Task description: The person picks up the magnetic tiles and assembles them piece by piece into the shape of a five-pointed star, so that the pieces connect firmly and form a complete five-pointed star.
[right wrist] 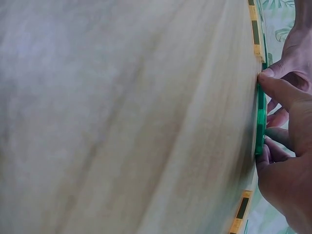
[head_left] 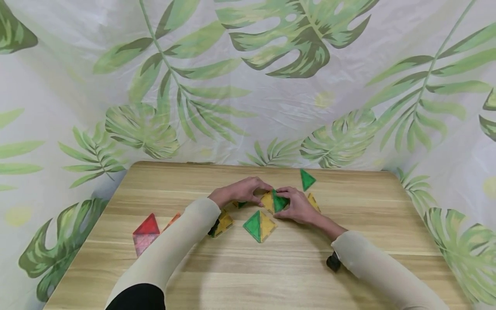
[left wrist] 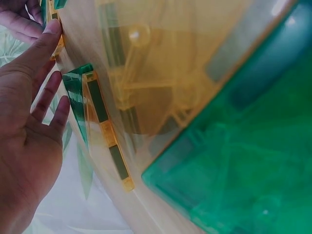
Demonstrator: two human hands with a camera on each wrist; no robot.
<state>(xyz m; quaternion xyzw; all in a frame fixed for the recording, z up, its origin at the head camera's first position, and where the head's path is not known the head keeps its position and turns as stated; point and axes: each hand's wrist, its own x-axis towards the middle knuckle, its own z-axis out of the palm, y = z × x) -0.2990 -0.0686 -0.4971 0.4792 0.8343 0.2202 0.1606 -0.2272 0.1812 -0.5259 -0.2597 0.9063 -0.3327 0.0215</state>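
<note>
My left hand (head_left: pixel 248 189) pinches a yellow triangular magnetic tile (head_left: pixel 267 201) between thumb and fingers. Against that tile's long edge lies a green triangular magnetic tile (head_left: pixel 280 202), which my right hand (head_left: pixel 297 206) holds between its thumb and fingers. The two together form a diamond at the tabletop. Seen edge-on in the right wrist view, the green tile (right wrist: pixel 261 124) sits under the fingertips. Just nearer is another diamond, made of a green triangle (head_left: pixel 252 226) and a yellow triangle (head_left: pixel 267 226).
Beyond my right hand lies a single green triangle (head_left: pixel 308 179), with a yellow triangle (head_left: pixel 314 202) partly behind the hand. Under my left forearm are yellow-and-green tiles (head_left: pixel 224 224). Farther left, a red triangle (head_left: pixel 148 224) touches a pink tile (head_left: pixel 144 243). A leaf-patterned cloth (head_left: pixel 271 120) hangs behind the table.
</note>
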